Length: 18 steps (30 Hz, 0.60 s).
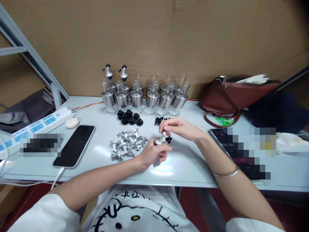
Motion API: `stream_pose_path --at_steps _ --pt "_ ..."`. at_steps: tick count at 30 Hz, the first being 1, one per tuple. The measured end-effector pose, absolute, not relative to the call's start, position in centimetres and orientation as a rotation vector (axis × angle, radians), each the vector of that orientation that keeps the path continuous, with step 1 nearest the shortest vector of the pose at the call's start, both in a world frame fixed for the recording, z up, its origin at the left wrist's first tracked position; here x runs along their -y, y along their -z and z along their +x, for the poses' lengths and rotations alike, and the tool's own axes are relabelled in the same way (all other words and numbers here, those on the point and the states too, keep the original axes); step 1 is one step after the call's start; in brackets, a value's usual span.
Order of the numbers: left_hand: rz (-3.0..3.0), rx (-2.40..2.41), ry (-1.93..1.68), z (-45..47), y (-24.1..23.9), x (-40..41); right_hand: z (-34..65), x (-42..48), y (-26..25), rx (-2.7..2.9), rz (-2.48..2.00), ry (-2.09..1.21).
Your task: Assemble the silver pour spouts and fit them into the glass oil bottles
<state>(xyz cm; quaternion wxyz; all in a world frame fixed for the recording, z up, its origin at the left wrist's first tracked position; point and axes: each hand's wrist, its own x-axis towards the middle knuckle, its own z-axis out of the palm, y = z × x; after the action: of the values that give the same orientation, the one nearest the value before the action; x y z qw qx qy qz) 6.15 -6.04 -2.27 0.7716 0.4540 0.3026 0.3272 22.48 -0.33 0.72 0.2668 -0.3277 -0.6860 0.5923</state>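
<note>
Where bottles (152, 99) line the table (188, 170) (pale, glossy), a brown wall (145, 38) rises behind.

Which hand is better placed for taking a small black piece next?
Probably the right hand: it is right beside the small black pieces, while the left hand holds a silver pourer.

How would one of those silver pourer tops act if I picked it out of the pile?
A top from the silver pile may drag its neighbours, since the pieces lie jumbled together. With its round flange, it could roll if dropped on its side. The smooth, shiny surface might also feel slightly slippery.
</note>
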Motion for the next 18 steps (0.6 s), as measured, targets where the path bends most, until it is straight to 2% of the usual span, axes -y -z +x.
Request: stream_pose_path --at_steps 10,18 --pt "0.886 -0.501 -0.623 5.8 2.6 5.5 21.7 1.0 -0.8 1.867 -0.862 -1.635" --pt "0.865 -0.366 -0.431 5.4 2.8 5.1 21.8 1.4 -1.2 2.038 -0.878 -1.521"
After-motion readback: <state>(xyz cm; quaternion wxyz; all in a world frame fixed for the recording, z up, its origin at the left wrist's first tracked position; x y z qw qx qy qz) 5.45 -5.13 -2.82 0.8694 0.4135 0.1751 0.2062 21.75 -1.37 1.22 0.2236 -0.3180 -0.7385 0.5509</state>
